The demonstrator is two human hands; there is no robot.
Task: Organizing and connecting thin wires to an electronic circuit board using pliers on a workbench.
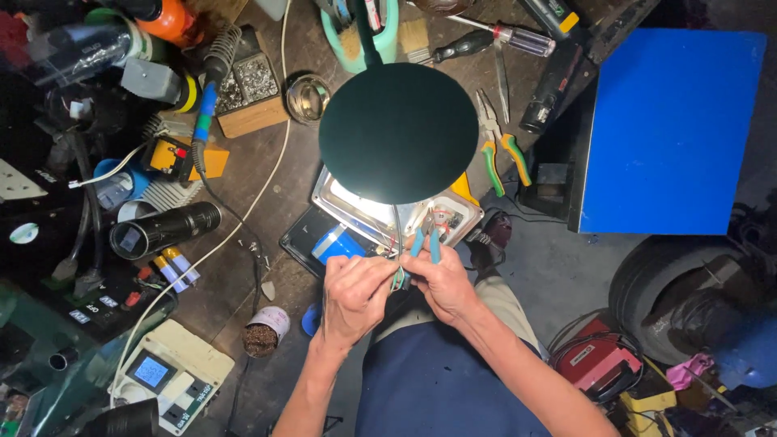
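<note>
Lamp shade (pixel 396 133) above metal tray (pixel 453 217), pliers (pixel 502 146) right of shade, box (pixel 672 129) further right

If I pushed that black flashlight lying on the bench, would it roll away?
Probably a little. The flashlight is round and lies on its side, so a sideways push would likely roll it. Clutter close around it, like the batteries, would likely stop it soon. It looks thick, so perhaps fairly heavy.

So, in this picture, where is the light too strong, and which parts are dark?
Head view: glare whitens the metal tray under the round lamp shade; the left hand and right hand are well lit; the left edge and lower right corner sink into shadow.
</note>
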